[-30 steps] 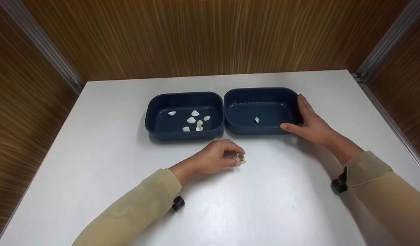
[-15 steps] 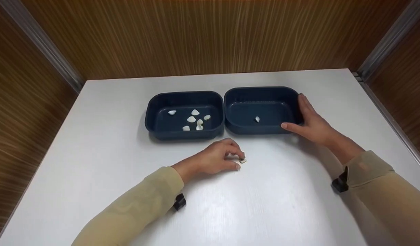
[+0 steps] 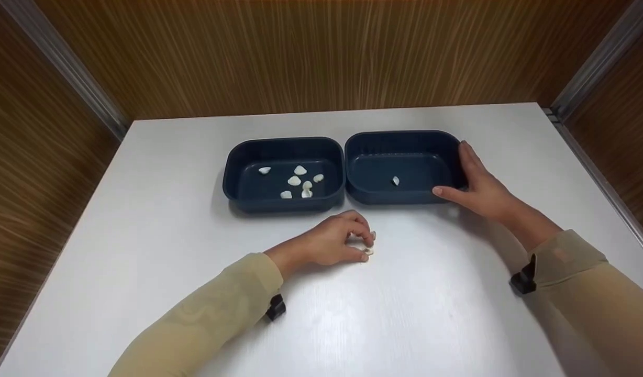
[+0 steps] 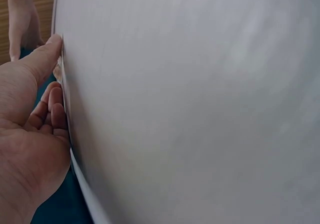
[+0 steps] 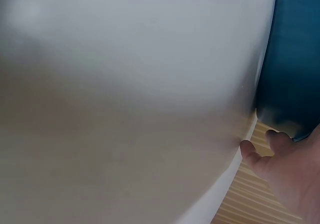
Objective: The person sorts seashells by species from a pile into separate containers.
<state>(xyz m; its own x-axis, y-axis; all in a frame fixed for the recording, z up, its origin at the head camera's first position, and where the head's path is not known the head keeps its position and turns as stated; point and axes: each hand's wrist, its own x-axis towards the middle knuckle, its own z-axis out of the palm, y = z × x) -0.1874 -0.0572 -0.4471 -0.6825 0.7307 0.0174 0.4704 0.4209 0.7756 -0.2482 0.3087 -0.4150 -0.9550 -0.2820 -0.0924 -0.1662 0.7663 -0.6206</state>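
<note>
Just in front of the two dark blue containers, my left hand (image 3: 334, 241) is low over the white table, fingers bent. Between its thumb and fingertip it pinches a small pale shell (image 3: 369, 252). Another shell (image 3: 373, 235) shows just behind the fingertip, partly covered. My right hand (image 3: 484, 193) rests against the right end of the right container (image 3: 400, 197), fingers straight along the outer wall and thumb at the front corner. One white shell (image 3: 395, 181) lies in it. In the left container (image 3: 285, 206) are several white shells (image 3: 294, 180).
Both containers stand side by side near the back of the white table (image 3: 405, 314). Wood-patterned panels (image 3: 332, 57) rise behind and at both sides. In the left wrist view the table (image 4: 190, 104) fills most of the picture.
My left thumb and fingertip parted over the shells, then closed in again, and a second shell now shows apart behind the finger. My right hand stays at the container.
</note>
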